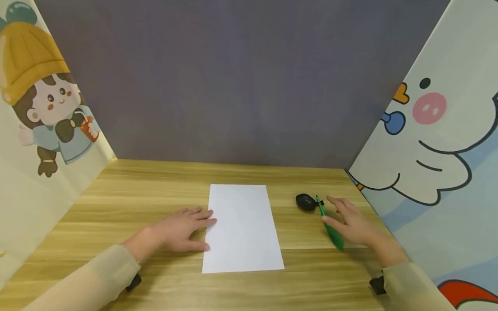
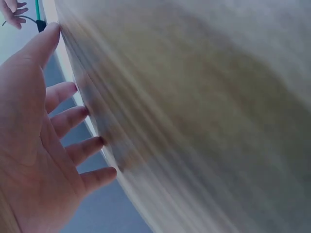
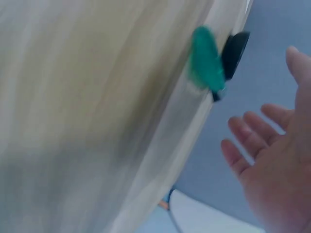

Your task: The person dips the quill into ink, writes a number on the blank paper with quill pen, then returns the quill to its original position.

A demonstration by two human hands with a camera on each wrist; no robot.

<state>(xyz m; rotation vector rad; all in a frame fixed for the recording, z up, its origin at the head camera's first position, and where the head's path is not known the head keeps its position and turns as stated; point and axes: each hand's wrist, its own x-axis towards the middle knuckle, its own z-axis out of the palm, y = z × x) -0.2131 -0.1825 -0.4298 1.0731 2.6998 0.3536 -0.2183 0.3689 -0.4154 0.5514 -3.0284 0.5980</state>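
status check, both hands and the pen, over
Left hand open, flat at the white paper's left edge. Right hand open beside green pen, not gripping. Black inkwell at the pen's tip.

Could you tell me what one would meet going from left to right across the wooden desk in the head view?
The person's left hand lying flat on the wood → the white sheet of paper → the small black rounded object → the green quill-shaped pen → the person's right hand.
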